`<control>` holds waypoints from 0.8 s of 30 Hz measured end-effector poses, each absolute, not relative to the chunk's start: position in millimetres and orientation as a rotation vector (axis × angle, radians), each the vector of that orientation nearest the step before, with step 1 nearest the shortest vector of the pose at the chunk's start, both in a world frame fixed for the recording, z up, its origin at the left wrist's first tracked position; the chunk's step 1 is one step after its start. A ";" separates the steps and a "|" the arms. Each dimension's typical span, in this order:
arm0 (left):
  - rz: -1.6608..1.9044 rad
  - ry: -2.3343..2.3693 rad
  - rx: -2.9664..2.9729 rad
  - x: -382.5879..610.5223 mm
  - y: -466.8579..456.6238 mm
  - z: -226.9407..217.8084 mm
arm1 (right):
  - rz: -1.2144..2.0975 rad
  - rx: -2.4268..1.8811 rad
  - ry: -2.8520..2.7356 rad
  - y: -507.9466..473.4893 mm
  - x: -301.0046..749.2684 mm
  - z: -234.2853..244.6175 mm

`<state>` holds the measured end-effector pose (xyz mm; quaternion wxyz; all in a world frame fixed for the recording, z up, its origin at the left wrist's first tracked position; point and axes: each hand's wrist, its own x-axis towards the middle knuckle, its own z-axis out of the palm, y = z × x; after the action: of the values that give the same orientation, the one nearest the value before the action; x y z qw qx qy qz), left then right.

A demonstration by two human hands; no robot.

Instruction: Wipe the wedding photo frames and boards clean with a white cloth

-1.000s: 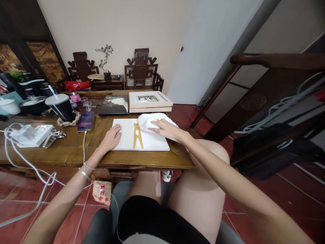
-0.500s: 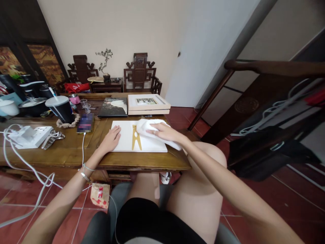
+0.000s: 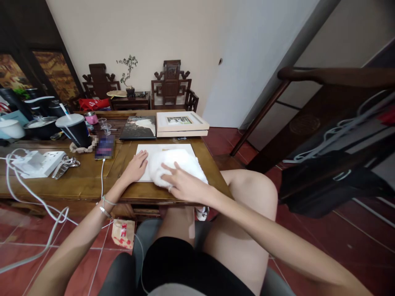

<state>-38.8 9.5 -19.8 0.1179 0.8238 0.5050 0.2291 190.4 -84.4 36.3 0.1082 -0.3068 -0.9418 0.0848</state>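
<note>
A white board (image 3: 142, 174) lies flat near the table's front edge. My left hand (image 3: 137, 166) rests flat on its left side, fingers stretched out. Over the board's middle and right is a bunched white cloth (image 3: 185, 156); my right hand (image 3: 185, 183) holds it from above, pressing it down with spread, slightly bent fingers. The yellow figure on the board is almost wholly hidden under the cloth, with only a sliver of its top in sight.
Behind the board lie a dark picture (image 3: 138, 127) and stacked pale frames (image 3: 183, 132). To the left are a phone (image 3: 105, 147) on a cable, a drink cup (image 3: 74, 131) with a straw, and a power strip (image 3: 46, 164). A wooden chair back (image 3: 305, 119) stands at right.
My right hand has moved the white cloth left and toward me across the board, covering the yellow figure. My left hand stays in place on the board.
</note>
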 end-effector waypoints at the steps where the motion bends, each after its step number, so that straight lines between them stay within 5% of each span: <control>1: 0.669 1.476 2.413 -38.8 9.5 -19.8 | 0.276 -0.871 -2.780 -94.9 192.2 40.4; 15: 0.704 1.457 2.384 -40.4 10.9 -21.1 | -0.014 -1.377 -2.718 13.5 158.8 48.1; 24: 0.662 1.442 2.394 -37.9 7.4 -14.8 | -0.046 -0.899 -2.860 -70.1 166.9 33.5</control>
<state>-37.9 7.4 -14.8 0.1344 0.8260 0.4975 0.2284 166.9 -70.1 33.5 0.0713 -0.2991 -0.9514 -0.0154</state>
